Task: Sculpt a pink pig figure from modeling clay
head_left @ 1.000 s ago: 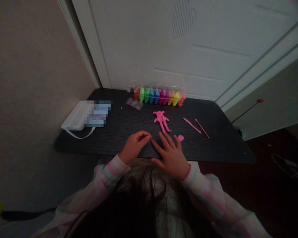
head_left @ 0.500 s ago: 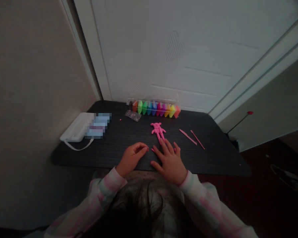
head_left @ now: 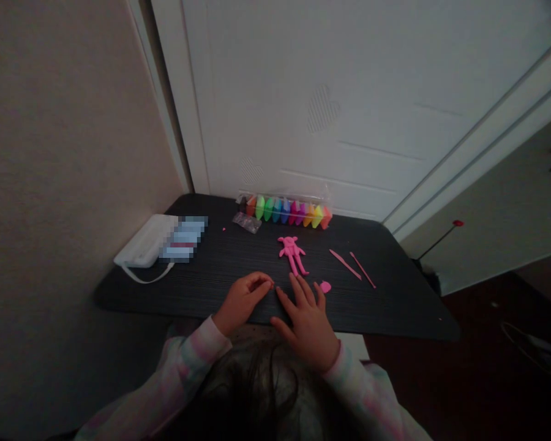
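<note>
At the front of the dark table, my left hand has thumb and forefinger pinched together. Whatever may sit between those fingertips is too small to make out. Fingers spread, my right hand rests on the tabletop just to the right, holding nothing I can see. Beyond its fingertips lies a flat pink clay figure with a head, ears, arms and two long legs. A small pink clay lump lies beside the right hand's outer fingers. Two slim pink modelling tools lie farther right.
Packs of coloured clay line the table's back edge, with a crumpled clear wrapper before them. A white device with a strap is on the left, beside a blurred-out item. A white door stands behind the table.
My right hand has shifted slightly left and toward me, uncovering the figure's feet and the pink lump. The left hand keeps its pinch. The whole view has tilted a little.
</note>
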Tool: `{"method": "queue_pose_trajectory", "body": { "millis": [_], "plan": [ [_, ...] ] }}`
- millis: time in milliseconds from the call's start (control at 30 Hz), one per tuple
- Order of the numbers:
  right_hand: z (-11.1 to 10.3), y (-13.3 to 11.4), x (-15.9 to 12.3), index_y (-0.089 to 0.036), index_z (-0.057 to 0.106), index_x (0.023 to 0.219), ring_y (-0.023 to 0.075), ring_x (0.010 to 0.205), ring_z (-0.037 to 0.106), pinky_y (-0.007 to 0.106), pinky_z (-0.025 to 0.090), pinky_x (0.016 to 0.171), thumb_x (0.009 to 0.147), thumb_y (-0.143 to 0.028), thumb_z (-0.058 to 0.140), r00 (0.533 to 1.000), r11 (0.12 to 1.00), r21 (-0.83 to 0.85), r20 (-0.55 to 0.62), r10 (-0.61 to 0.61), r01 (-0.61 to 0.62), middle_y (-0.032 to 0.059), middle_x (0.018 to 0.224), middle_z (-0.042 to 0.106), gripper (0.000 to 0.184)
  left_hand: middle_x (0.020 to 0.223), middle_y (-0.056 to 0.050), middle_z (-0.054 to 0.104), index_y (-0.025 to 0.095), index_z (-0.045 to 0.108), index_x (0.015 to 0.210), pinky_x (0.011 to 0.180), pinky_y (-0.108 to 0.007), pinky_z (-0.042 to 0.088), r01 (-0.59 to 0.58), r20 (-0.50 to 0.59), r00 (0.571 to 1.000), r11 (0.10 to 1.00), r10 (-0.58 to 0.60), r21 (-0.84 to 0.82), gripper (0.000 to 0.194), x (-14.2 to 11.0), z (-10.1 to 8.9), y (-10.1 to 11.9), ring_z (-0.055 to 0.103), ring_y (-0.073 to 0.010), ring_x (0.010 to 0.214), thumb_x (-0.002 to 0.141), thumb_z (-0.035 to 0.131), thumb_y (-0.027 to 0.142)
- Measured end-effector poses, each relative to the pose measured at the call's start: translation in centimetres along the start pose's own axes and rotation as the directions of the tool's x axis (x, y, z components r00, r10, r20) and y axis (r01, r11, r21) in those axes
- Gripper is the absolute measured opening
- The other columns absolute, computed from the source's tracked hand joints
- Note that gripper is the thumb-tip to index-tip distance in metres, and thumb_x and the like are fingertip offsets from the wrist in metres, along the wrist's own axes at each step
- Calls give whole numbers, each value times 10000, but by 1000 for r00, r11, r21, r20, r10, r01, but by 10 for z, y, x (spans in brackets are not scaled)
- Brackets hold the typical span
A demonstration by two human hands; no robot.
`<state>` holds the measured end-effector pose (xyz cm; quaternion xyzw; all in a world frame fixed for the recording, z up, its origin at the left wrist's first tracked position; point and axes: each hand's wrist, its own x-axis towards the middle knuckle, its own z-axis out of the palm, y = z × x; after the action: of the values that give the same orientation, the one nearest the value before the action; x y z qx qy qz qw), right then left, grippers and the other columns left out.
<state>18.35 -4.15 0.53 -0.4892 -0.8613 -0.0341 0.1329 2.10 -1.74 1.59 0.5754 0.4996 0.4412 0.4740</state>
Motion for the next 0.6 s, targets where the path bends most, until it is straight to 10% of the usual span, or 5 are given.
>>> {"method": "queue_pose_trajectory", "body": {
  "millis": [600],
  "plan": [
    [-6, -1, -2, -187, 505, 1134, 217, 968, 454, 382, 325, 856, 828, -320, 417, 1000, 987, 160, 20, -11, 8, 88, 1064, 542, 345, 727, -13, 592, 148, 584, 717, 733, -253, 413, -20, -4, 1000, 1000, 20, -3, 147, 0, 0, -1, 546, -142, 738, 732, 499, 266]
  ]
}}
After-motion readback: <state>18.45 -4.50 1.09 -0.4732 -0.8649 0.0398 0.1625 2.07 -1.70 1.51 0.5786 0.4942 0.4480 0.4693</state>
